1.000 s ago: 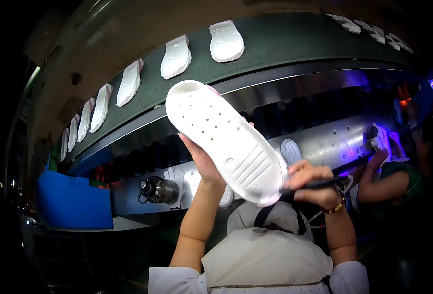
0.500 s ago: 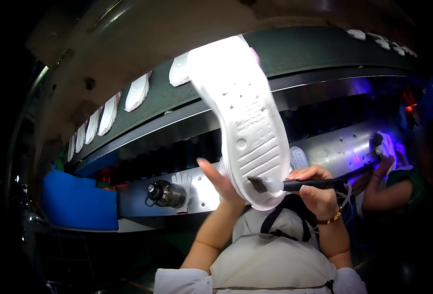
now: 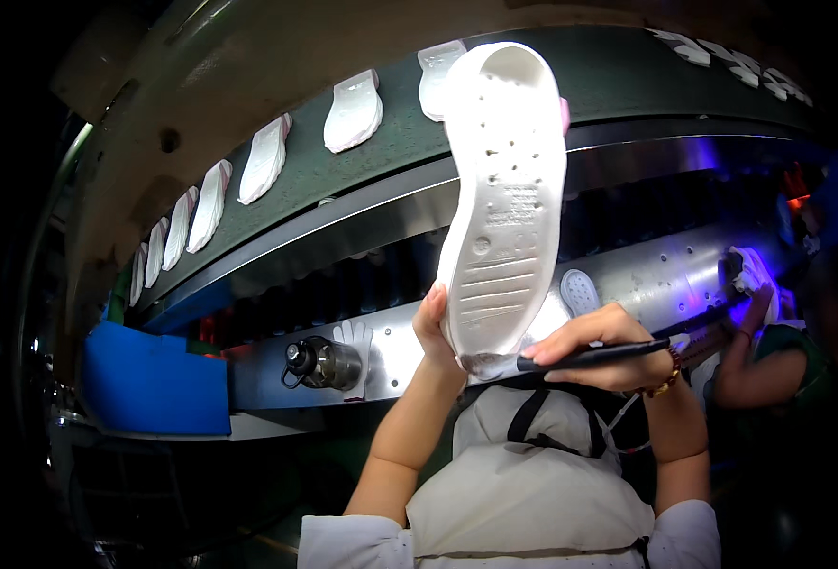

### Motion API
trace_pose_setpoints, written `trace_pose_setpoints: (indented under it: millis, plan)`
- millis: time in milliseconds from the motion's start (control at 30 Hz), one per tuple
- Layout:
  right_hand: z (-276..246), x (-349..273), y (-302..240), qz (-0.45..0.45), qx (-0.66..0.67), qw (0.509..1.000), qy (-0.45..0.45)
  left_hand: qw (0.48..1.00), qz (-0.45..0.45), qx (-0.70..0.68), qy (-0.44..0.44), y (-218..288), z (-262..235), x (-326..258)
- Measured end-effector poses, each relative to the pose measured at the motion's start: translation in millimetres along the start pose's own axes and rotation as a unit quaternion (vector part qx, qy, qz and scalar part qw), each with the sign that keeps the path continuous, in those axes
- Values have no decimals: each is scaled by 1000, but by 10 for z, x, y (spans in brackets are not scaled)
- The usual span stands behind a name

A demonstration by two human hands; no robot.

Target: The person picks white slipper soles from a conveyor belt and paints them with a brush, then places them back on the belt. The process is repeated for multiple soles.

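At frame centre, left hand [image 3: 434, 332] grips one white sole [image 3: 506, 237]; right-hand fingers [image 3: 571, 339] close around one brush [image 3: 618, 355]. Left of centre: one bottle [image 3: 334, 364], one glove [image 3: 359, 336].

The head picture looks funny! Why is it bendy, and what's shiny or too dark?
In the head view, the fisheye lens bows the green belt; in the head view, the metal shelf has glare, turning purple toward the right; in the head view, the white sole is brightly lit; in the head view, the corners are too dark to see into.
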State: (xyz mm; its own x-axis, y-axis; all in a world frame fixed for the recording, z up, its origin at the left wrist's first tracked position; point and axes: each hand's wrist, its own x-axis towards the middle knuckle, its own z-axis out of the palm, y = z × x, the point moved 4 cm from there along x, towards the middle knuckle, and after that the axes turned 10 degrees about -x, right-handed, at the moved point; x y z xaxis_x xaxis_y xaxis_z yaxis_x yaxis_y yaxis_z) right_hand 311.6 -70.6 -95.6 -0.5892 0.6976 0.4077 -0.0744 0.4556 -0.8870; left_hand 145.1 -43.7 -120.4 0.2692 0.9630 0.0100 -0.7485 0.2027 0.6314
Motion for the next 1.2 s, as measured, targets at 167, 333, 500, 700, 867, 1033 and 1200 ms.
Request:
trace_pose_setpoints:
  millis: [167, 333, 500, 700, 867, 1033, 1200]
  plan:
    - [-160, -27, -67, -16, 12, 1000, 24, 990, -96, 74, -69, 51, 133, 12]
    - [-9, -101, -22, -25, -46, 994, -95, 954, -286, 92, 4, -10, 176, 23]
    - [-61, -119, 75, 4, -18, 998, -53, 914, -372, 158, 20, -30, 140, 49]
    - [-106, -192, -5, -38, -62, 990, -124, 911, -377, 162, 46, -9, 215, 27]
    - [-132, -228, 84, -15, -152, 970, -191, 867, -418, 262, 67, -23, 217, -32]
    - [-250, -258, 147, 7, -126, 981, -147, 873, -437, 197, 89, 44, 64, -85]
    - [-329, -434, 117, 38, -255, 946, -194, 879, -410, 216, 115, 98, -93, -108]
